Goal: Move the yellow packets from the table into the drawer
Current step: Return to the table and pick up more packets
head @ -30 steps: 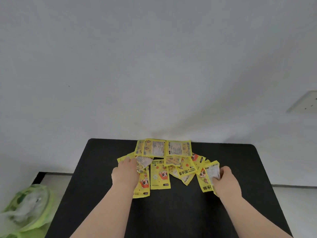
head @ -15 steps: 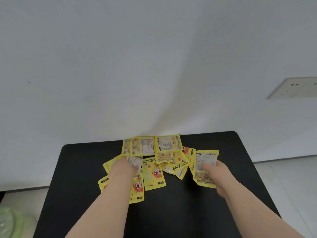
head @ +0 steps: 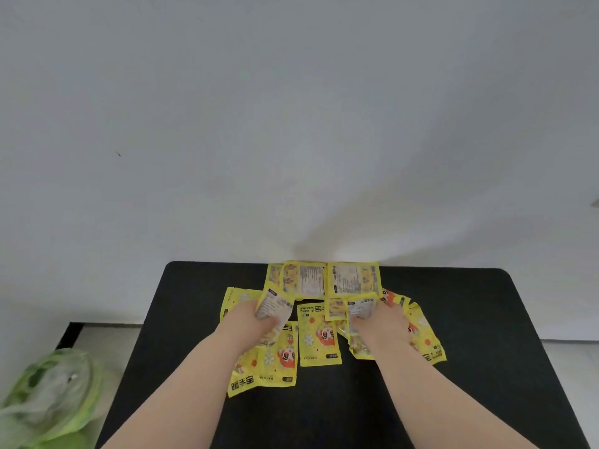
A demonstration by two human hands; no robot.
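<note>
Several yellow packets (head: 319,337) lie spread over the far middle of a black table (head: 479,319), some face up with a cartoon print, some showing their printed backs. My left hand (head: 246,325) grips one packet (head: 274,304) with its back side up, above the left part of the pile. My right hand (head: 385,325) holds another packet (head: 361,307) over the right part of the pile. Two packets (head: 353,280) lie against the wall at the table's far edge. No drawer is in view.
A white wall (head: 291,124) rises directly behind the table. A green and clear plastic bag (head: 48,396) sits on the floor at the lower left. A pale floor strip shows on both sides of the table.
My right hand has moved left with its packet, from the pile's right edge to over the pile. The left hand now holds a packet lifted. The camera view shifted.
</note>
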